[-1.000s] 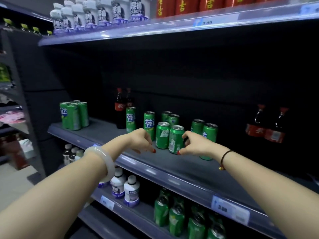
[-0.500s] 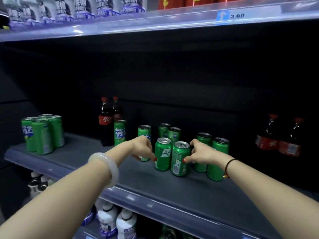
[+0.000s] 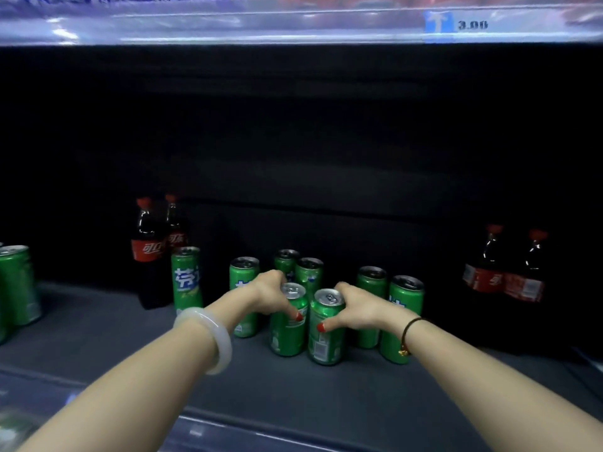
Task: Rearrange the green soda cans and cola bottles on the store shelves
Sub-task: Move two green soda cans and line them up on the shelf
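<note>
I see a dark grey shelf (image 3: 98, 337) against a black back wall (image 3: 326, 141). Four cola bottles (image 3: 146, 252) stand behind, two each side. Eight green cans (image 3: 244, 288) cluster mid-shelf; my left hand (image 3: 270, 295) grips one front can (image 3: 287, 334), my right hand (image 3: 355, 308) its neighbour (image 3: 326, 344).

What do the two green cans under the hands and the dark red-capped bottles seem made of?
Green soda cans: probably aluminium; glossy printed sides, bare silver lids with pull tabs. Dark cola bottles: likely clear plastic; bright highlights on necks, though glass is possible.
</note>
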Action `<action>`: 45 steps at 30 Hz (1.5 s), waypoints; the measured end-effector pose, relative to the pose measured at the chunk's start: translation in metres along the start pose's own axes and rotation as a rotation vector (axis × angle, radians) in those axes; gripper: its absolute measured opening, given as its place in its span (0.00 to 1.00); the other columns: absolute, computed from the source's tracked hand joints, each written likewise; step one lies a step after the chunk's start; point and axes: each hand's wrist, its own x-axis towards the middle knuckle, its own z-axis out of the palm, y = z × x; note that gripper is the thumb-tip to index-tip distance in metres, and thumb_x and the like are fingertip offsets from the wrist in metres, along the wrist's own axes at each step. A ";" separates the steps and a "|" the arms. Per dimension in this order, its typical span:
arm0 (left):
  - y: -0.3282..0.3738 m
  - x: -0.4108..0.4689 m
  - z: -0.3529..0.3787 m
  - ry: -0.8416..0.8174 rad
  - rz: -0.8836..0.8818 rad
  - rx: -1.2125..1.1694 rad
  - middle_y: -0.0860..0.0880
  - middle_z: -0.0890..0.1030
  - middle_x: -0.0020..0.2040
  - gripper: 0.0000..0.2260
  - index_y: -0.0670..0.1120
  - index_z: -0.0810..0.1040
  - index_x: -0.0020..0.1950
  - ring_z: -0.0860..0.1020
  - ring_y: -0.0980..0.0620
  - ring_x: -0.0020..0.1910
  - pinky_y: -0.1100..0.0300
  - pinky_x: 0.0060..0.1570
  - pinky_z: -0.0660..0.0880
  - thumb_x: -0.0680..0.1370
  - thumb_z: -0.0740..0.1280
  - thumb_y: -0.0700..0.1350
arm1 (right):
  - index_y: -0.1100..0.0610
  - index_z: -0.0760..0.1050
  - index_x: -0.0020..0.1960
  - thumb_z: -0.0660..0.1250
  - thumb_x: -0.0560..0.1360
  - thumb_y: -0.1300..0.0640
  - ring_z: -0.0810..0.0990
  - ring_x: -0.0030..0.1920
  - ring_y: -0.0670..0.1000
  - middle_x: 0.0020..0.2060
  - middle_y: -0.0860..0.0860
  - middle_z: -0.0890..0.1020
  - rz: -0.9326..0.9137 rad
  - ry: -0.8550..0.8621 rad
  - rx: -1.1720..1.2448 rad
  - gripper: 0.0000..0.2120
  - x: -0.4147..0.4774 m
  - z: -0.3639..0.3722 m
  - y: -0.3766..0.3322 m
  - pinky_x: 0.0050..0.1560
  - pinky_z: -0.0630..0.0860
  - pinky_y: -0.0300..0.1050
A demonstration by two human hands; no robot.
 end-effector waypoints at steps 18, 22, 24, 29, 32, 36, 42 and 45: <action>-0.008 -0.001 0.000 -0.005 0.060 -0.069 0.49 0.74 0.53 0.34 0.43 0.70 0.68 0.75 0.51 0.49 0.60 0.43 0.77 0.65 0.79 0.47 | 0.51 0.70 0.61 0.77 0.64 0.50 0.77 0.54 0.50 0.54 0.49 0.77 0.021 0.104 0.160 0.28 -0.002 0.013 0.003 0.57 0.77 0.50; -0.011 -0.010 0.006 0.023 0.111 -0.084 0.50 0.75 0.53 0.32 0.44 0.71 0.66 0.74 0.52 0.51 0.61 0.48 0.71 0.65 0.78 0.48 | 0.48 0.71 0.56 0.77 0.62 0.48 0.79 0.51 0.49 0.51 0.47 0.80 0.012 0.239 0.223 0.25 -0.014 0.025 0.009 0.52 0.77 0.46; -0.012 -0.017 0.007 0.051 0.133 -0.115 0.50 0.77 0.52 0.29 0.44 0.73 0.62 0.74 0.52 0.49 0.61 0.45 0.70 0.65 0.79 0.46 | 0.51 0.72 0.55 0.79 0.63 0.51 0.78 0.50 0.48 0.50 0.47 0.79 -0.012 0.256 0.225 0.25 -0.022 0.024 0.004 0.47 0.76 0.41; -0.014 -0.033 0.002 0.022 0.199 -0.156 0.50 0.78 0.43 0.24 0.46 0.76 0.54 0.76 0.53 0.41 0.62 0.36 0.71 0.62 0.80 0.44 | 0.53 0.74 0.55 0.80 0.61 0.53 0.79 0.51 0.49 0.51 0.49 0.80 0.004 0.276 0.273 0.26 -0.046 0.018 -0.003 0.48 0.76 0.42; -0.005 -0.041 -0.002 -0.016 0.248 -0.164 0.48 0.79 0.42 0.23 0.46 0.77 0.53 0.76 0.52 0.39 0.60 0.36 0.72 0.62 0.80 0.44 | 0.55 0.75 0.54 0.80 0.61 0.56 0.80 0.49 0.49 0.50 0.51 0.81 0.012 0.304 0.303 0.24 -0.063 0.008 -0.006 0.49 0.77 0.43; 0.017 -0.052 -0.006 -0.066 0.308 -0.179 0.48 0.79 0.41 0.21 0.48 0.78 0.51 0.75 0.52 0.37 0.59 0.36 0.72 0.61 0.79 0.45 | 0.59 0.75 0.54 0.80 0.61 0.57 0.80 0.51 0.53 0.51 0.54 0.81 0.061 0.318 0.296 0.24 -0.090 -0.004 -0.007 0.53 0.77 0.49; 0.050 -0.070 0.010 -0.179 0.389 -0.225 0.45 0.76 0.38 0.20 0.46 0.78 0.50 0.72 0.49 0.35 0.56 0.35 0.69 0.62 0.79 0.42 | 0.59 0.74 0.53 0.80 0.62 0.59 0.79 0.46 0.51 0.48 0.55 0.81 0.152 0.310 0.322 0.23 -0.141 -0.007 0.009 0.51 0.79 0.52; 0.068 -0.083 0.022 -0.251 0.434 -0.221 0.46 0.75 0.38 0.19 0.44 0.78 0.52 0.71 0.50 0.35 0.58 0.34 0.69 0.63 0.79 0.42 | 0.58 0.74 0.53 0.79 0.62 0.59 0.79 0.46 0.51 0.49 0.56 0.82 0.199 0.317 0.329 0.23 -0.169 -0.013 0.022 0.51 0.79 0.52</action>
